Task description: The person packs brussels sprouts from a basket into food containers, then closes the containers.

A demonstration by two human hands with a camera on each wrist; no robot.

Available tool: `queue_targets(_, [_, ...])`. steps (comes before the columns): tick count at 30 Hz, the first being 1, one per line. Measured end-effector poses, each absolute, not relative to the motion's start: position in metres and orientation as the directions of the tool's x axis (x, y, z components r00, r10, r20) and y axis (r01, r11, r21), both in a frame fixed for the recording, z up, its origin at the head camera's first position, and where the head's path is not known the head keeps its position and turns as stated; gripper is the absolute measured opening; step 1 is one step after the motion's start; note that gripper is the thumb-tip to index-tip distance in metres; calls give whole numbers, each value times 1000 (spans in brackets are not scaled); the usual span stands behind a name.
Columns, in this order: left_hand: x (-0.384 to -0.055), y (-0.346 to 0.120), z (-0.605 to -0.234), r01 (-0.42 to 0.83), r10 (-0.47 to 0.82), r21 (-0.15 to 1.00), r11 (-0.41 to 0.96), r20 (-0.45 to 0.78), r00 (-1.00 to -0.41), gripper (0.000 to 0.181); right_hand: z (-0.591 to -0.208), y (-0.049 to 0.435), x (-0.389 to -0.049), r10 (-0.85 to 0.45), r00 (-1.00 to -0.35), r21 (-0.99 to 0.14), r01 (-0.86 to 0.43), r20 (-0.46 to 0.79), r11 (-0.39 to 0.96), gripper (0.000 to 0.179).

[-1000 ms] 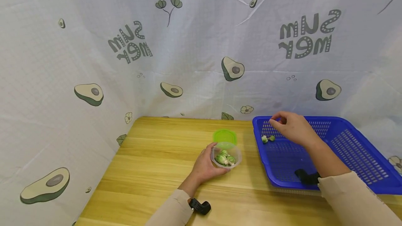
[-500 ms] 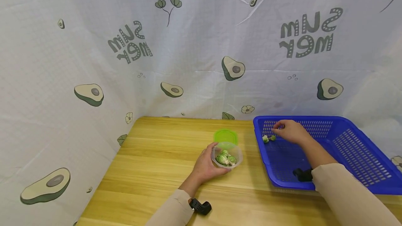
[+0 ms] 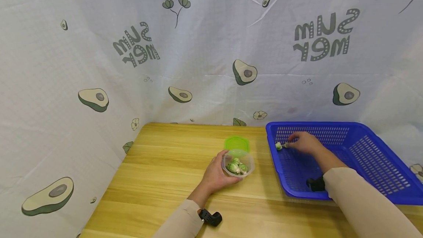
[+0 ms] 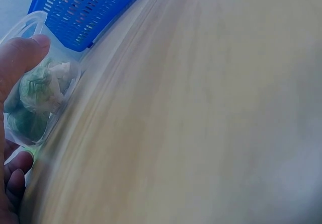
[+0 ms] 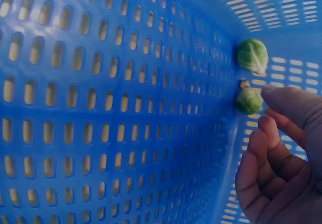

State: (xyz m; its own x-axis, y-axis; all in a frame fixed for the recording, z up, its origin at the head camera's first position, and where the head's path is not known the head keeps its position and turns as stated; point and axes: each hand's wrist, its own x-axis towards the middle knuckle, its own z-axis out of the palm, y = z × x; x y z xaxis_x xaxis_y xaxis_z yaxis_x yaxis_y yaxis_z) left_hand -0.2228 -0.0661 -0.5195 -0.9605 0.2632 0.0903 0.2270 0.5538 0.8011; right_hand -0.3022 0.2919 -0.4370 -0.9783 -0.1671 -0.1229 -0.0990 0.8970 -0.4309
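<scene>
My left hand [image 3: 214, 175] grips a small clear plastic container [image 3: 251, 169] on the wooden table, thumb on the near side of its wall and fingers on the far side. Several Brussels sprouts [image 4: 37, 90] lie inside it. Down in the blue basket [image 3: 280, 175], my right hand [image 3: 305, 143] reaches toward its left end. Two Brussels sprouts sit there: an upper one [image 5: 253, 56] and a lower one [image 5: 248, 101] in the right wrist view. The right thumb tip is right beside the lower sprout, with the fingers loosely bent and no sprout between them.
A bright green lid [image 3: 237, 143] lies on the table [image 3: 165, 164] behind the container. The basket's perforated walls rise around the right hand. A white printed sheet [image 3: 205, 47] hangs along the back and left of the table.
My right hand has come down from above the basket to the two sprouts at its left end. The left hand stays in place, holding the container.
</scene>
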Motion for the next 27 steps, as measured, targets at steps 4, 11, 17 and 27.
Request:
queue_targets(4, [-224, -66, -521, 233, 260, 797, 556, 99, -960, 105, -438, 291, -302, -165, -977, -422, -94, -135, 902, 38])
queue_targets(11, [-224, -65, -522, 226, 256, 803, 552, 96, -962, 105, -442, 294, -303, -140, -978, -402, -67, -154, 913, 35])
queue_targets(17, [-224, -65, -523, 229, 251, 804, 549, 102, -962, 105, -441, 296, -304, -102, -981, -358, -36, -165, 933, 42])
queue_targets(27, [-222, -65, -521, 218, 249, 804, 553, 91, -964, 106, -437, 294, -300, -80, -981, -321, -20, -176, 947, 33])
